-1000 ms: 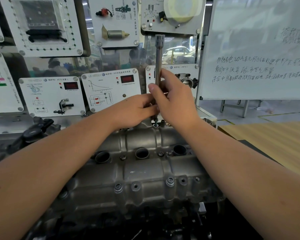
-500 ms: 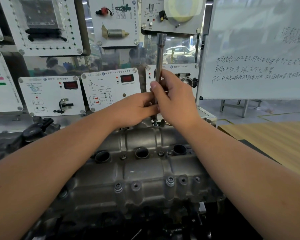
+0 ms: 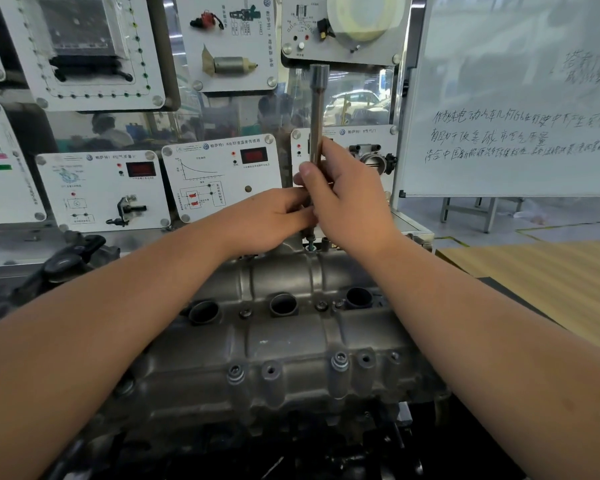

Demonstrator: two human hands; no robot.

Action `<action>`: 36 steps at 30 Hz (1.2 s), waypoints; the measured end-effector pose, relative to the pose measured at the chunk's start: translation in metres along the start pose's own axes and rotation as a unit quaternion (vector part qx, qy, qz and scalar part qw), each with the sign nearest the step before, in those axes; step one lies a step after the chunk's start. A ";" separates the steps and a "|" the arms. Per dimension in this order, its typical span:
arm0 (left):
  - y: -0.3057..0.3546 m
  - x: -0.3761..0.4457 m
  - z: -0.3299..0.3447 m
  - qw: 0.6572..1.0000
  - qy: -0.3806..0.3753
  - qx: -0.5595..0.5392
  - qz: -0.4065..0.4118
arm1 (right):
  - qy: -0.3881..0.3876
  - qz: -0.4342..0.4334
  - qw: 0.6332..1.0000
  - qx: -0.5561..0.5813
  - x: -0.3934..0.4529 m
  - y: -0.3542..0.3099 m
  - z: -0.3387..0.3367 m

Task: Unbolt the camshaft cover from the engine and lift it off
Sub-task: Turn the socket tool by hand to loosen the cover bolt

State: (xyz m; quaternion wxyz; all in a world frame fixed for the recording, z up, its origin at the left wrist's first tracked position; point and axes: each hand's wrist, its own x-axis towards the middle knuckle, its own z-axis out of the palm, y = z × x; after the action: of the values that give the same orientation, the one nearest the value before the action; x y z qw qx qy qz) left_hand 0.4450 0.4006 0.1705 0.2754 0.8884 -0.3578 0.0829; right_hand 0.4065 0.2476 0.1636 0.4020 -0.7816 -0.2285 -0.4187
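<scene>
The grey cast camshaft cover (image 3: pixel 278 344) lies across the engine in front of me, with three round wells along its middle and bolts (image 3: pixel 339 362) on its near edge. A long steel socket extension (image 3: pixel 316 109) stands upright over a bolt (image 3: pixel 311 247) at the cover's far edge. My right hand (image 3: pixel 347 199) grips the bar's lower half, thumb toward me. My left hand (image 3: pixel 271 220) pinches the bar near its bottom end, just above the bolt. The tool's tip is partly hidden by my fingers.
White training panels (image 3: pixel 219 174) with sensors and displays stand close behind the engine. A whiteboard (image 3: pixel 513 98) with handwriting rises at the right. A wooden tabletop (image 3: pixel 548 278) lies to the right of the engine, and a black part (image 3: pixel 70 258) sits at the left.
The upright bar and both hands have stayed almost in place; the bar's top has shifted very slightly and my right thumb has moved a little along the bar.
</scene>
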 end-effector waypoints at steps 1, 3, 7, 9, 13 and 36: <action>0.000 0.000 0.001 1.000 0.000 -0.002 -0.005 | -0.007 0.007 1.000 0.006 0.000 0.000 0.000; 0.000 -0.001 0.001 1.000 0.000 -0.002 -0.013 | -0.017 0.016 1.000 0.020 0.000 -0.001 -0.001; 0.000 -0.001 -0.001 1.000 0.001 0.011 -0.001 | -0.021 0.002 0.999 0.031 -0.001 -0.002 0.000; 0.002 -0.002 -0.001 1.000 0.006 0.006 0.002 | -0.005 -0.013 1.000 0.021 -0.001 -0.001 0.000; 0.003 -0.003 0.000 1.000 0.006 -0.003 -0.007 | 0.001 0.001 1.000 0.014 0.000 0.000 0.001; 0.005 -0.001 -0.002 1.000 0.011 0.010 0.016 | -0.004 -0.019 1.000 -0.018 -0.002 -0.001 -0.001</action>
State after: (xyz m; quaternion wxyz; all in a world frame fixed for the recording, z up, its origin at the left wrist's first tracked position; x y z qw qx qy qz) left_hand 0.4409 0.4001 0.1740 0.2687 0.8844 -0.3681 0.1009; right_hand 0.4047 0.2476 0.1627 0.3790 -0.7859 -0.2371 -0.4272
